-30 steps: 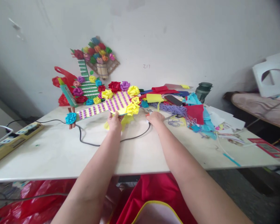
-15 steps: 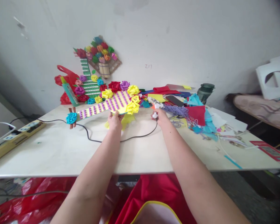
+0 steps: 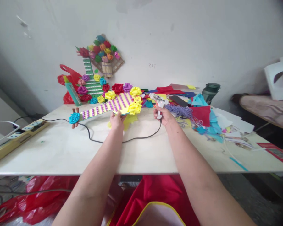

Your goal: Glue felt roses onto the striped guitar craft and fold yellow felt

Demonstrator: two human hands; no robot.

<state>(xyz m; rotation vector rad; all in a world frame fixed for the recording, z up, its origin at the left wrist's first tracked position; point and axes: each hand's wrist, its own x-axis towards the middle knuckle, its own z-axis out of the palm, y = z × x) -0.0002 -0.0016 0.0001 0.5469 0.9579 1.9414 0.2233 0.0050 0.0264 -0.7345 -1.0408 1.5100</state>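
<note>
My left hand point(image 3: 118, 120) grips the lower edge of a guitar-shaped craft point(image 3: 103, 108) and holds it tilted above the table. Purple strips run across its yellow face; yellow, red and purple paper roses edge the wide end, and a blue rose point(image 3: 74, 118) sits at the narrow end. In my right hand point(image 3: 164, 115) is a white glue gun point(image 3: 159, 110), its nozzle end pointing up and left, with a black cord point(image 3: 141, 137) trailing from its handle. Yellow paper point(image 3: 129, 121) lies under the craft, behind my left hand.
Behind stand a green flower-trimmed craft point(image 3: 93, 86), a glue bottle point(image 3: 73, 92) and a red bag point(image 3: 70, 75). A power strip point(image 3: 21, 138) lies at the left. To the right are purple yarn point(image 3: 180, 111), a phone point(image 3: 178, 100), crepe paper scraps point(image 3: 201, 116) and a dark bottle point(image 3: 210, 92).
The glue gun has turned more upright in my right hand, showing more of its body and handle. My left hand keeps its grip on the craft. The view has shifted slightly.
</note>
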